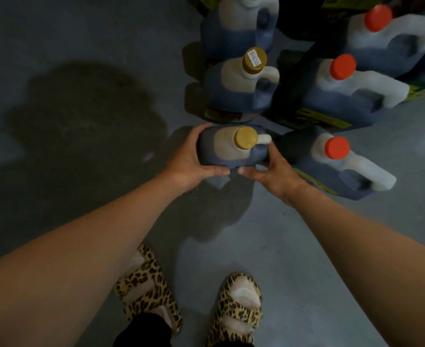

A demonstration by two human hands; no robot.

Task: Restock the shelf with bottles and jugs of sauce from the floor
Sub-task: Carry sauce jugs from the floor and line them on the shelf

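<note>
Down low, left hand (190, 161) and right hand (271, 171) clasp the gold-capped dark sauce jug (234, 146), just beside a red-capped plastic jug (331, 159).

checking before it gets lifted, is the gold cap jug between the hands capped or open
Capped: the gold cap sits on the neck of the jug that the left hand and right hand grip.

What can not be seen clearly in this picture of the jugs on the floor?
Head view only:
- Shelf: out of frame.
- Held jug: base hidden by left hand and right hand; lifted or not, cannot tell.
- Yellow labels: text blurred.
- Cap sticker: too small to read.
- Far jug: cap cut by top edge.
</note>
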